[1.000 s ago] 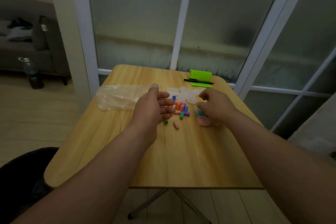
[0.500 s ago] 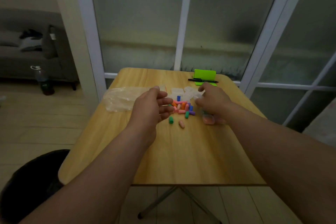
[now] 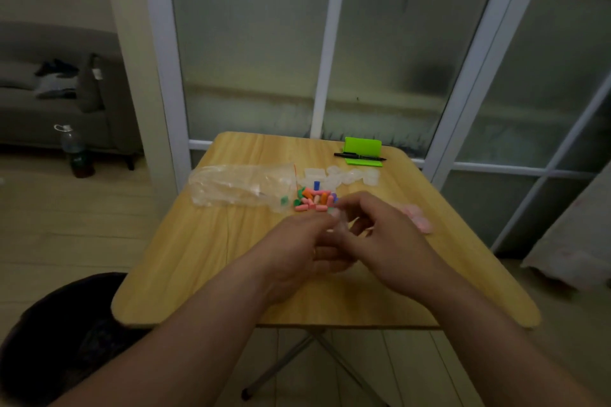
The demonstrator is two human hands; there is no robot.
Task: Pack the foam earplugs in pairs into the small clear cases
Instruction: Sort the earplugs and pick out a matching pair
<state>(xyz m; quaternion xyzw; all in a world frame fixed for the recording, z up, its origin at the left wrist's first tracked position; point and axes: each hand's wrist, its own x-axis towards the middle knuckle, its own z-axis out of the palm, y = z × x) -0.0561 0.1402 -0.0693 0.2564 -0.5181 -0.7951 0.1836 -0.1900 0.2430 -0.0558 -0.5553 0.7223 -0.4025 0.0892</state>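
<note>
A loose pile of coloured foam earplugs (image 3: 314, 200) lies in the middle of the wooden table (image 3: 205, 258). Behind it sit several small clear cases (image 3: 344, 176). My left hand (image 3: 297, 254) and my right hand (image 3: 380, 241) meet just in front of the pile, fingers together around a small clear case (image 3: 340, 223). What is inside that case is hidden by my fingers. To the right lie cases with pink earplugs (image 3: 417, 219) in them.
A crumpled clear plastic bag (image 3: 238, 187) lies left of the pile. A green notepad (image 3: 363, 150) with a black pen (image 3: 358, 156) sits at the far edge. A dark seat (image 3: 59, 334) stands left of the table, glass doors behind it.
My hands were apart on either side of the pile. They have drawn back towards me and come together around a clear case. The camera has shifted.
</note>
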